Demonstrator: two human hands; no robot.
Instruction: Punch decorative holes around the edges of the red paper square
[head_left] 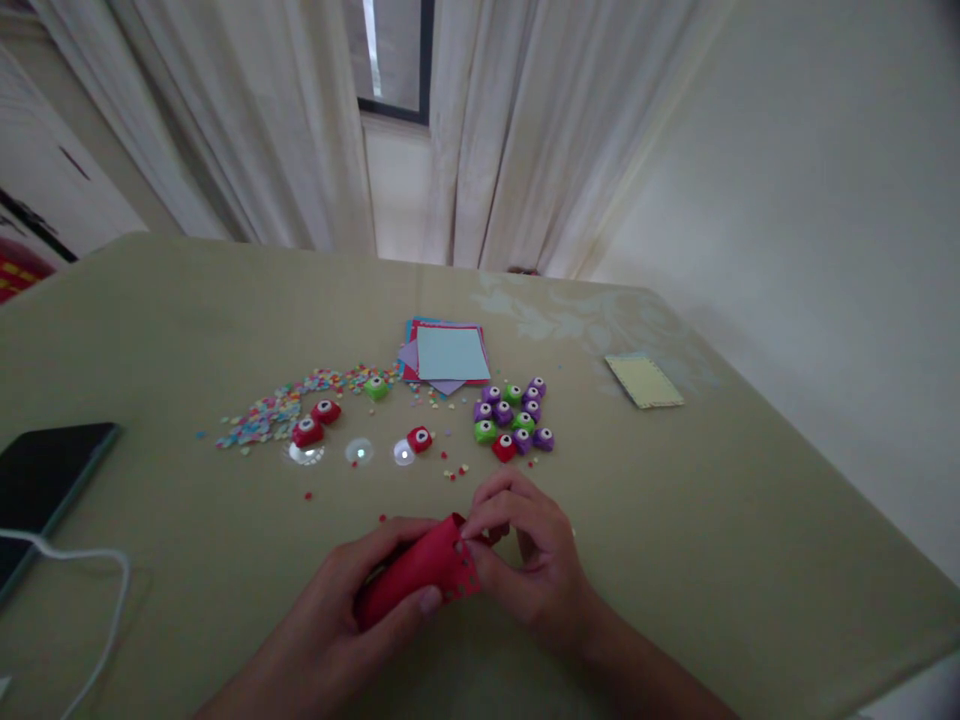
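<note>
At the lower middle of the frame, red paper is bent into a loose roll, tilted so that its right end sits higher than its left. Its colour is a plain, deep red; the outer curve looks smooth and faintly lit, while small holes dot the right-hand end near the edge, their exact shape too small to tell. The left hand is curled around the roll, fingers over the top and thumb pressed along the near side. At the right end, the right hand is drawn narrow, thumb and fingertips pinching the paper's edge close to the holes.

At the left edge of the frame, a patch of red and yellow carries marks too blurred to read.

Just above the centre, a stack of square sheets lies on the olive surface, pale blue uppermost, with purple, red and brighter blue corners showing. Below it to the right, one-eyed figures in purple, green and red cluster together. Left of centre spreads multicoloured confetti, with clear discs nearby. A pale yellow sheet lies apart at the right.
</note>
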